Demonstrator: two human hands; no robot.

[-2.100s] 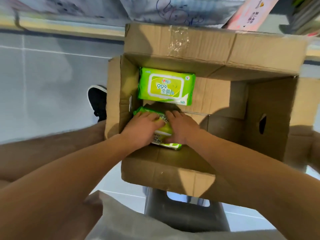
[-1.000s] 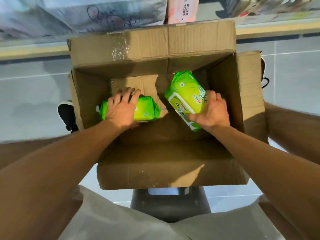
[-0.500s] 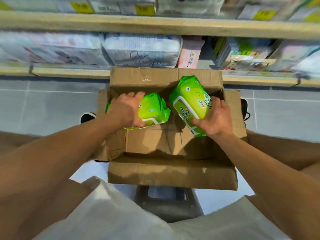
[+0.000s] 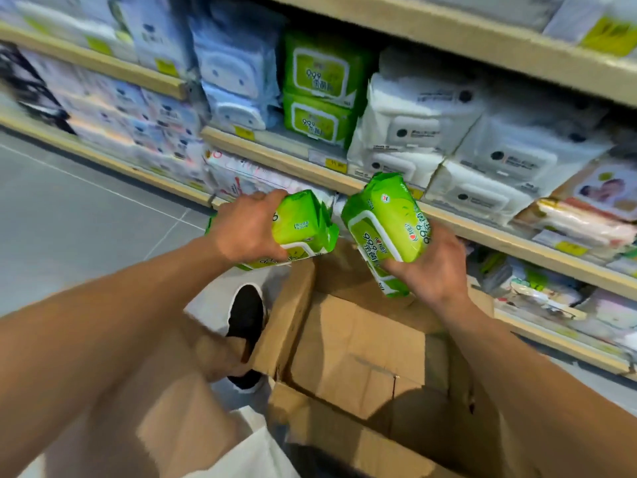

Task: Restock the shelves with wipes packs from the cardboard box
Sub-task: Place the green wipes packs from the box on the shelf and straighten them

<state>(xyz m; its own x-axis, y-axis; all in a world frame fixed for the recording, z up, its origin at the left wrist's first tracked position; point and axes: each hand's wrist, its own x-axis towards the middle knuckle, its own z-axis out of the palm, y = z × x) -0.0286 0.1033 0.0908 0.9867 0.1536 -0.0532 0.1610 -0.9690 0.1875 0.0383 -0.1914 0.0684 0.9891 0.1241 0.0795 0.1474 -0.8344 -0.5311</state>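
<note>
**Two green packs up and out, shelf slot ahead**

The carry step is in hand, by my reading: one soft green plastic wipes pack with a white-edged label [image 4: 303,227] sits in the left hand [image 4: 246,231], and a second green wipes pack of the same make [image 4: 386,224] sits in the right hand [image 4: 431,267]. Both are held above the open brown cardboard box [image 4: 351,343] and in front of the pale wooden shelf edge [image 4: 275,158].

The left hand grips its pack from above, fingers curled over the top and thumb along the near side, the pack lying roughly flat. The right hand cups its pack from below and behind, fingers wrapped round the lower end, so the pack stands tilted with its label facing the camera. The two packs are just beside each other — whether they touch is hard to tell.

Up on the shelf stands a stack of matching green wipes packs [image 4: 319,94], between pale blue packs and white ones. The next move likely calls for raising both arms to that stack and setting the packs on top or beside it — label forward, to match.
</note>
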